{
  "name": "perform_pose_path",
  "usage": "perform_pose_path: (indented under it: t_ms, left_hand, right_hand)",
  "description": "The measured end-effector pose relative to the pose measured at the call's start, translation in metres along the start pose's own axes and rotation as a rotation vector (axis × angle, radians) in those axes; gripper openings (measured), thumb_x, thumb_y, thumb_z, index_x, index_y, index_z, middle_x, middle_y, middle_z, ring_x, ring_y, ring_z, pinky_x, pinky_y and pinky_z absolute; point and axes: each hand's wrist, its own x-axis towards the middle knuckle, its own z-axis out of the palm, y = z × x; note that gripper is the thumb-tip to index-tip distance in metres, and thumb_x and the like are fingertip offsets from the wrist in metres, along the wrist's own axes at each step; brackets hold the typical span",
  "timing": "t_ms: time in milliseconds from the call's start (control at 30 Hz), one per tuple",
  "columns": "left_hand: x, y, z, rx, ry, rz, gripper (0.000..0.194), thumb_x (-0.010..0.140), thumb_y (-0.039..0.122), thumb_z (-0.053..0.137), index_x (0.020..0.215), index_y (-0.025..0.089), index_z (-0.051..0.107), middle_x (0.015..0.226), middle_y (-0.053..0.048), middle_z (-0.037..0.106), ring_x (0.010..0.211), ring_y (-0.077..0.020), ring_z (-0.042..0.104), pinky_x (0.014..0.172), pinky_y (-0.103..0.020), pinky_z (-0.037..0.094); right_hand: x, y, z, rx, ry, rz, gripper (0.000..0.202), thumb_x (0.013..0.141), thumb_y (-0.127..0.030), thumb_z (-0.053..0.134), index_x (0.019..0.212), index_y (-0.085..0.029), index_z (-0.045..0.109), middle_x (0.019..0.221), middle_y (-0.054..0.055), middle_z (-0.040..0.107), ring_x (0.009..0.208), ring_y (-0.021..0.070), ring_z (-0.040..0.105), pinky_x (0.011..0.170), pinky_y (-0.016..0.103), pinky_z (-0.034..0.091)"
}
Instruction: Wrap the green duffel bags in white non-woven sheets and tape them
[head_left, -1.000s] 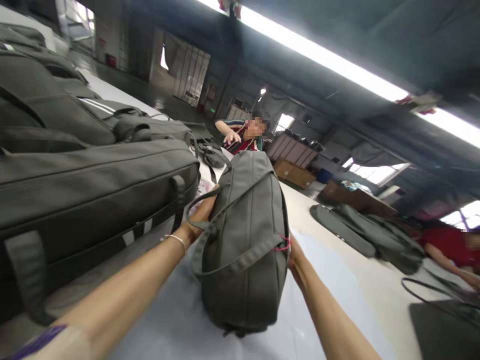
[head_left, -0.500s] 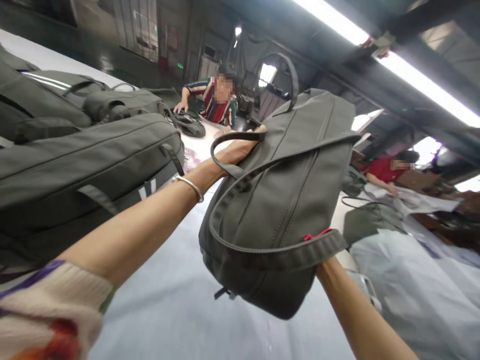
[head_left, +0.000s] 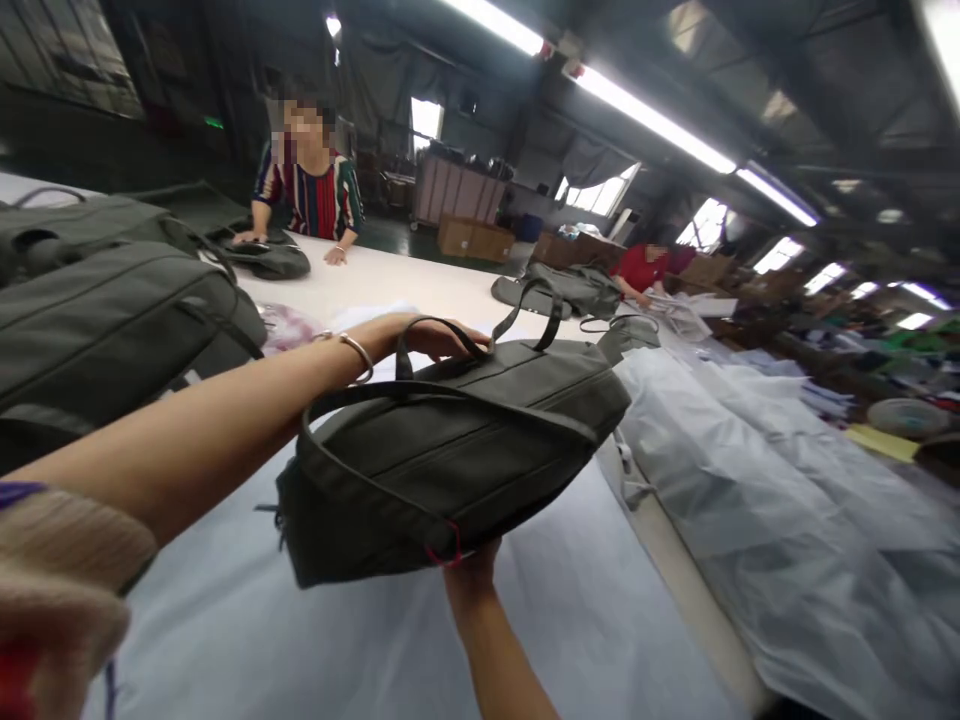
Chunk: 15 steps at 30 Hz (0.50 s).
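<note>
A dark grey-green duffel bag [head_left: 450, 440] is held up over the white-covered table. Its two short handles stand up at the far side, and a long strap loops across the top. My left hand [head_left: 446, 340] grips its far side beside a handle, with a bracelet on the wrist. From below, my right hand [head_left: 474, 572] holds the near side; most of its fingers are hidden under the bag. A thin red loop [head_left: 444, 545] hangs there by the strap.
More duffel bags [head_left: 112, 330] are heaped at the left. Clear plastic bags [head_left: 750, 480] cover packed goods at the right. Across the table a person in a striped top [head_left: 315, 195] has hands near a flat dark bag [head_left: 266, 252]; farther right is a person in red [head_left: 637, 268].
The duffel bag has come down and tilted from steep to nearly level, with both hands still on it. My view has swung right; the striped-top person is more upright.
</note>
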Motion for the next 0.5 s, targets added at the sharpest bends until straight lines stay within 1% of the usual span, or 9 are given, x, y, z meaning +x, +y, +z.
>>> perform_pose_path:
  t_ms: [67,133,167,233,300,333,367,433,500]
  left_hand:
    - [0.010,-0.004,0.005,0.071,-0.138,-0.053,0.054,0.067,0.034,0.073,0.119,0.023,0.066,0.121,-0.006,0.067,0.110,-0.0241,0.059,0.081,-0.026,0.048]
    - [0.017,-0.014,0.008,0.117,-0.136,-0.074,0.052,0.069,0.033,0.069,0.120,0.024,0.066,0.118,-0.006,0.069,0.106,-0.0236,0.062,0.079,-0.027,0.048]
    - [0.017,-0.021,0.008,0.135,-0.095,-0.069,0.049,0.071,0.034,0.067,0.119,0.022,0.067,0.115,-0.007,0.070,0.102,-0.0233,0.063,0.078,-0.027,0.048]
    - [0.009,-0.039,0.006,0.181,0.041,-0.014,0.044,0.073,0.036,0.064,0.113,0.019,0.069,0.106,-0.007,0.072,0.095,-0.0229,0.064,0.077,-0.028,0.048]
    - [-0.009,-0.060,0.003,0.222,0.177,0.045,0.039,0.074,0.039,0.063,0.106,0.016,0.071,0.100,-0.006,0.073,0.091,-0.0229,0.064,0.079,-0.028,0.047]
    - [-0.021,-0.071,0.002,0.230,0.224,0.052,0.038,0.074,0.039,0.063,0.103,0.016,0.072,0.099,-0.005,0.074,0.092,-0.0232,0.064,0.081,-0.028,0.048]
    - [-0.034,-0.081,0.003,0.228,0.261,0.044,0.039,0.072,0.040,0.065,0.103,0.017,0.072,0.101,-0.005,0.074,0.094,-0.0239,0.065,0.084,-0.029,0.048]
    - [-0.060,-0.098,0.008,0.212,0.347,0.021,0.046,0.070,0.040,0.067,0.110,0.019,0.069,0.115,-0.006,0.071,0.107,-0.0259,0.063,0.092,-0.030,0.047]
    - [-0.084,-0.111,0.019,0.203,0.472,0.009,0.055,0.073,0.045,0.065,0.122,0.020,0.063,0.132,-0.008,0.063,0.121,-0.0266,0.057,0.101,-0.031,0.043]
  right_hand:
    - [-0.003,0.009,-0.010,0.071,0.076,0.016,0.047,0.075,-0.060,0.058,0.108,-0.029,0.070,0.109,0.001,0.074,0.110,0.0253,0.063,0.102,0.050,0.045]
    - [-0.016,0.013,-0.027,0.083,0.096,0.106,0.037,0.072,-0.054,0.065,0.100,-0.029,0.070,0.107,0.001,0.074,0.107,0.0255,0.065,0.100,0.051,0.047]
    - [-0.024,0.013,-0.038,0.070,0.084,0.165,0.036,0.072,-0.052,0.069,0.099,-0.029,0.069,0.109,0.001,0.073,0.108,0.0260,0.064,0.099,0.052,0.048]
    - [-0.043,0.006,-0.067,0.011,0.065,0.254,0.041,0.073,-0.051,0.073,0.106,-0.028,0.067,0.116,0.004,0.071,0.114,0.0276,0.062,0.097,0.052,0.050]
    - [-0.056,-0.007,-0.100,-0.084,0.105,0.269,0.053,0.071,-0.056,0.076,0.113,-0.025,0.064,0.116,0.007,0.070,0.114,0.0286,0.063,0.096,0.049,0.052]
    - [-0.058,-0.016,-0.117,-0.138,0.142,0.260,0.058,0.068,-0.058,0.078,0.113,-0.024,0.064,0.112,0.007,0.071,0.110,0.0284,0.065,0.094,0.047,0.054]
    - [-0.057,-0.026,-0.134,-0.187,0.182,0.249,0.061,0.064,-0.059,0.079,0.110,-0.023,0.064,0.106,0.007,0.073,0.104,0.0279,0.067,0.090,0.045,0.056]
    - [-0.049,-0.048,-0.163,-0.267,0.248,0.210,0.062,0.060,-0.062,0.081,0.105,-0.021,0.064,0.098,0.006,0.074,0.093,0.0263,0.070,0.081,0.040,0.058]
    - [-0.038,-0.073,-0.183,-0.327,0.278,0.171,0.066,0.057,-0.063,0.081,0.104,-0.020,0.063,0.096,0.006,0.074,0.089,0.0263,0.071,0.076,0.038,0.059]
